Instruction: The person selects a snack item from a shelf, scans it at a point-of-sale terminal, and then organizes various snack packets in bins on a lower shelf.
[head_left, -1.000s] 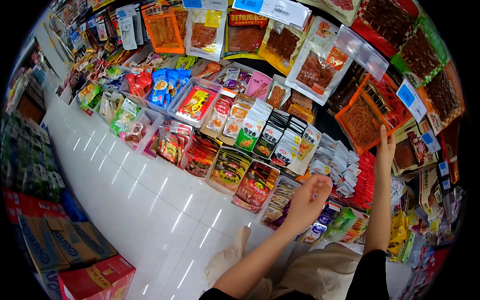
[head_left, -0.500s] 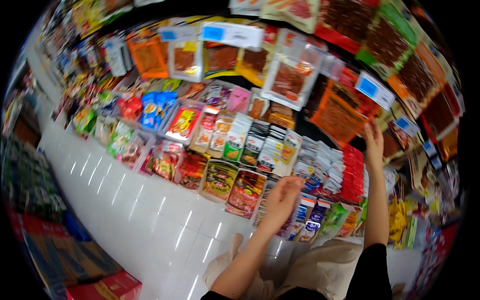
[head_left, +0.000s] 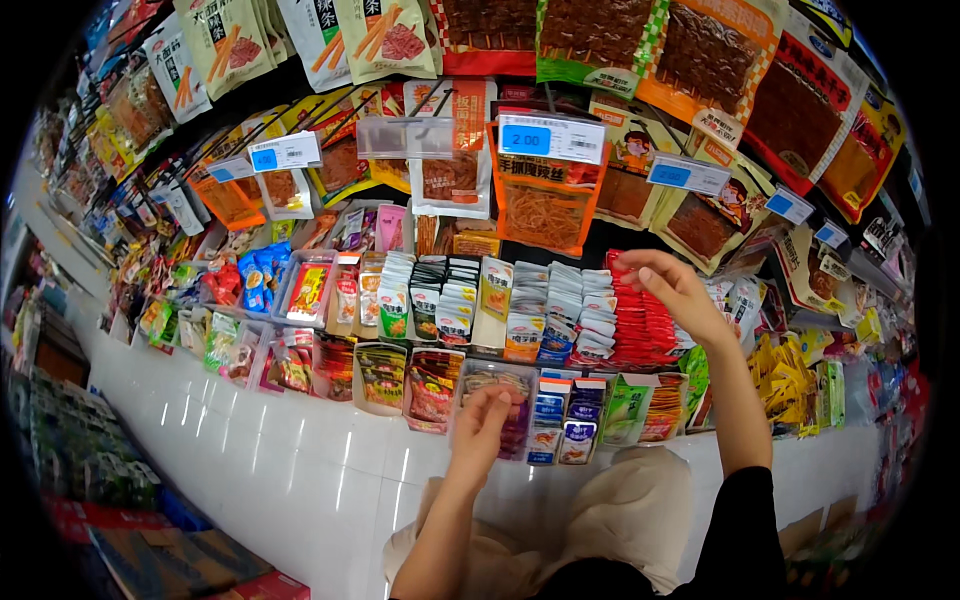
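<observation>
My right hand (head_left: 680, 295) is over the row of red snack packets (head_left: 640, 325), its fingers stretched out to the left and the thumb apart, holding nothing. I cannot tell whether its fingertips touch the packets. To its upper left hangs an orange bag of shredded snack (head_left: 545, 205) with a clear window, behind a price tag (head_left: 552, 138). My left hand (head_left: 482, 432) is lower, in front of a clear bin of small purplish packets (head_left: 515, 425). Its fingers are curled together and nothing shows in them.
Stepped rows of bins hold silver packets (head_left: 560, 305), yellow packets (head_left: 783, 380) and a red pouch (head_left: 436, 385). Larger snack bags (head_left: 700, 65) hang above on hooks. The pale tiled floor (head_left: 300, 450) runs along the lower left, with cartons (head_left: 180, 560) at its edge.
The view has turned and levelled out. My right hand has come away from the lower edge of the orange bag to the red packets. My left hand is now lower, by the clear bin.
</observation>
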